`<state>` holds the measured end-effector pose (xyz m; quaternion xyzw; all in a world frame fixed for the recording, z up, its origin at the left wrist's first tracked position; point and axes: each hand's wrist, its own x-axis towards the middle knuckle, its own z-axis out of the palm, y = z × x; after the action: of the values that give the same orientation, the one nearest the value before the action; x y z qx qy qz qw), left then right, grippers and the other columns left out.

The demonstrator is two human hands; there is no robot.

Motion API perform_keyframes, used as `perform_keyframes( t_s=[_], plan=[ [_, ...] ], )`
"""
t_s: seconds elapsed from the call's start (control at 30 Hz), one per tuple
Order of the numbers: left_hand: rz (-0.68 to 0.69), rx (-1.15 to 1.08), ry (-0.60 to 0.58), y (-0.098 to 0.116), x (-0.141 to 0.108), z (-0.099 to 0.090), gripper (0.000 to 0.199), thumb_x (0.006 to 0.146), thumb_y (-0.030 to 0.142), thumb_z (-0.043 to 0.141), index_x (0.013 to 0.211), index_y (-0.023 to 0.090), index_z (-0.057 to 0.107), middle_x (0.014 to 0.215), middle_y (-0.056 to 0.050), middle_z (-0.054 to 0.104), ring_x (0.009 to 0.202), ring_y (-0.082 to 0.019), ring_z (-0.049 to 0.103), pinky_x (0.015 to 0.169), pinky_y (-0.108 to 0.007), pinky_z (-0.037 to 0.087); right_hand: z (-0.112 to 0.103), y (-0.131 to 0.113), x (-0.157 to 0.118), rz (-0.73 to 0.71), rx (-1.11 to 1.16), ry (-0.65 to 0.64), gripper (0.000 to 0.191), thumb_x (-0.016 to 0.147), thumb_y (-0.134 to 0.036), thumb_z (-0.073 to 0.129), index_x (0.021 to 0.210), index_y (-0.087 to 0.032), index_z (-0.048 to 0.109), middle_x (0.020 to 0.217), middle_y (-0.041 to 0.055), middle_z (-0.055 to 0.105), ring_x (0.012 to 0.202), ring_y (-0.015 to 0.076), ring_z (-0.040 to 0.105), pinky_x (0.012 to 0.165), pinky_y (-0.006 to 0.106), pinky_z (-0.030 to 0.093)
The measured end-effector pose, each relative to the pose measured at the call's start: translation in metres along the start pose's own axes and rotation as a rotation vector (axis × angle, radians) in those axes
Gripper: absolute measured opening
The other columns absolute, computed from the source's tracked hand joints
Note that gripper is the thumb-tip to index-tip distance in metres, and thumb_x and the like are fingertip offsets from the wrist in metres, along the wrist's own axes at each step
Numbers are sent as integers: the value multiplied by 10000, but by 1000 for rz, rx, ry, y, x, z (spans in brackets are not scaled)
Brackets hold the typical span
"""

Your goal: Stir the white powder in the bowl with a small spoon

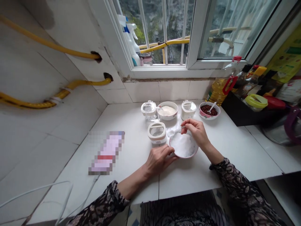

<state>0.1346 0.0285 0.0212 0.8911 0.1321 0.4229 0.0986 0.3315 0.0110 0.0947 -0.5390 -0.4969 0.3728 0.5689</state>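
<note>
A bowl filled with white powder or grains stands on the white tiled counter. My left hand is closed on its left rim, thumb above and fingers low at the side. Over the bowl's far edge, my right hand pinches the handle of a small white spoon. The spoon's head points left, just outside the rim; whether it carries anything is hard to see. Just left of the spoon sits a clear jar with a cream lid, its lid down.
Behind stand two more lidded jars, one left and one right, a bowl of pale powder and a bowl of dark red beans, both with spoons. An oil bottle is back right. A blurred pink phone-like object lies left.
</note>
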Motion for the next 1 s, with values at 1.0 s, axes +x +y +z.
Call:
perform_keyframes(
  t_s=[1.0],
  plan=[
    [9,17,7,1,1,-1,145,969,313,552,917,182,518,664,33,554,545,-94,526,511,-191,390,8,10,-13,-484,-697,-115,218,782,-132,441,659,-194,610,591,-3,662,567,138,538,863,355,401]
  ],
)
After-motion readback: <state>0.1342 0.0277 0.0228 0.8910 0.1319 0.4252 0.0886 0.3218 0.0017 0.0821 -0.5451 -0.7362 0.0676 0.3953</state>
